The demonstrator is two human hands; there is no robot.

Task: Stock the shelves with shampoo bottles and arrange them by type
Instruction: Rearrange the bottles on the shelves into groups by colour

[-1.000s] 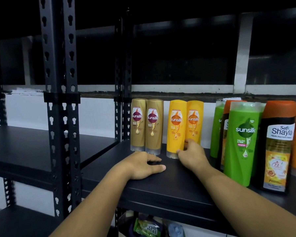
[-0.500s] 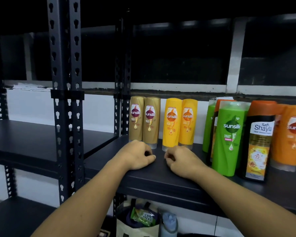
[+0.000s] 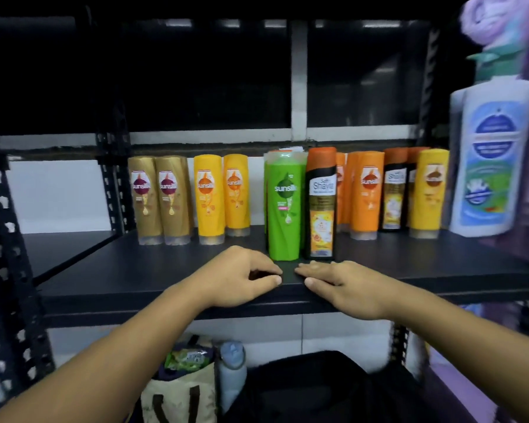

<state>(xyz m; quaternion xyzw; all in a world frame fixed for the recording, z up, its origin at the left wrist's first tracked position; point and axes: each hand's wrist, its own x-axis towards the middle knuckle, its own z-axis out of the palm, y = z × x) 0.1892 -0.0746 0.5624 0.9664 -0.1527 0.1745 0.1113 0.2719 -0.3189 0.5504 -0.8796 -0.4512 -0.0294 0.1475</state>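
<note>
A black shelf (image 3: pixel 104 264) carries a row of upright bottles: two gold Sunsilk bottles (image 3: pixel 159 198), two yellow ones (image 3: pixel 222 193), a green Sunsilk bottle (image 3: pixel 284 206) nearer the front, a black-and-orange Safi Shayla bottle (image 3: pixel 320 206), orange bottles (image 3: pixel 365 193), another Shayla bottle (image 3: pixel 393 190) and a yellow bottle (image 3: pixel 429 192). My left hand (image 3: pixel 242 277) rests on the shelf's front with fingers loosely curled, holding nothing. My right hand (image 3: pixel 339 282) lies flat on the shelf beside it, just in front of the green and Shayla bottles.
A large white pump bottle (image 3: pixel 492 160) stands at the right end, with purple packaging beside it. Perforated black uprights (image 3: pixel 9 270) frame the left. Below the shelf sit a tote bag (image 3: pixel 180 389), a blue bottle (image 3: pixel 232 370) and a dark bag (image 3: pixel 318 389).
Both hands have drawn back from the yellow bottles to the shelf's front edge and shifted right, in front of the green bottle. The view has swung right, revealing more bottles.
</note>
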